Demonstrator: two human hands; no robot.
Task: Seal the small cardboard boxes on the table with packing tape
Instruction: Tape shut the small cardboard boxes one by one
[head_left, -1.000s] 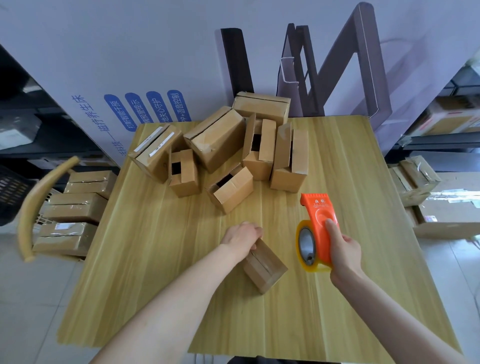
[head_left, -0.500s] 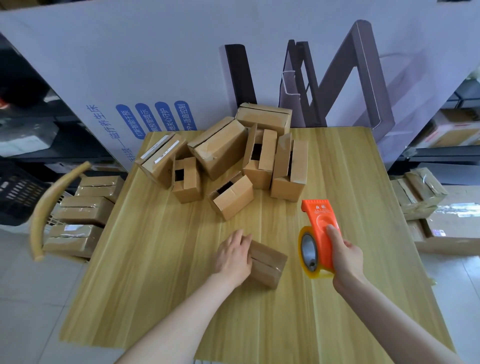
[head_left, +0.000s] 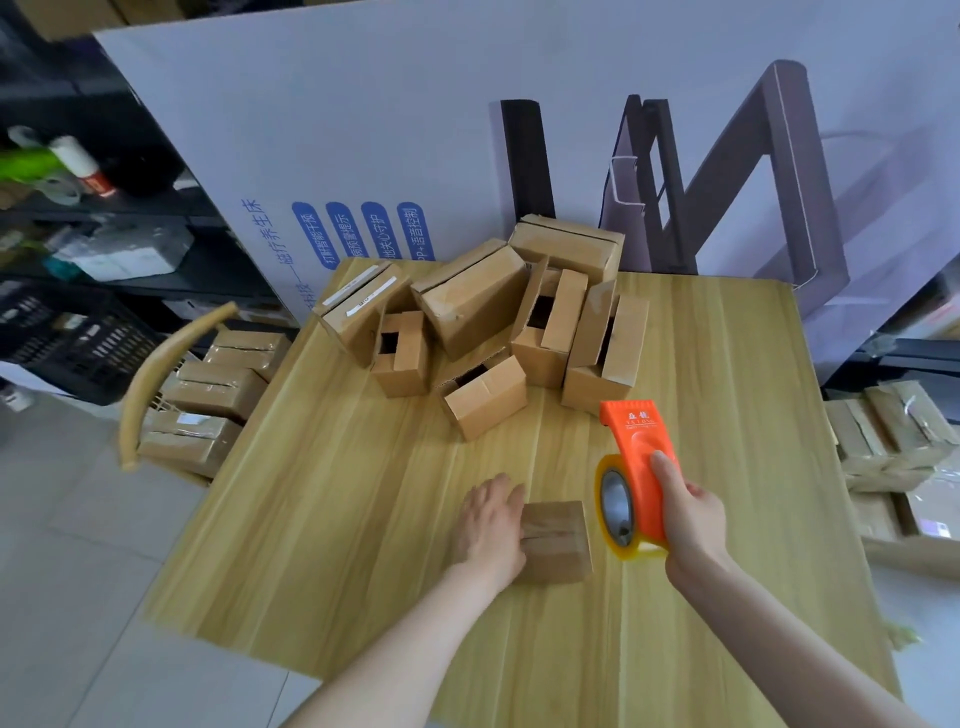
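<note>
A small cardboard box (head_left: 558, 540) lies on the wooden table (head_left: 337, 519) near its middle, flaps closed with a seam across the top. My left hand (head_left: 488, 525) rests flat against the box's left side, fingers together. My right hand (head_left: 685, 514) grips an orange tape dispenser (head_left: 636, 467) with a roll of clear tape, held just right of the box and not touching it. A heap of several more small boxes (head_left: 483, 322), some with open flaps, fills the far side of the table.
A chair with a curved wooden back (head_left: 166, 374) at the left holds stacked taped boxes (head_left: 218, 389). More boxes (head_left: 893, 436) sit on the floor to the right. A large printed board (head_left: 467, 130) stands behind the table. Dark shelves (head_left: 78, 234) line the left.
My left hand has turned the small box square to me and moved from its top to its left side. My view has shifted down and left; the dispenser stays beside the box.
</note>
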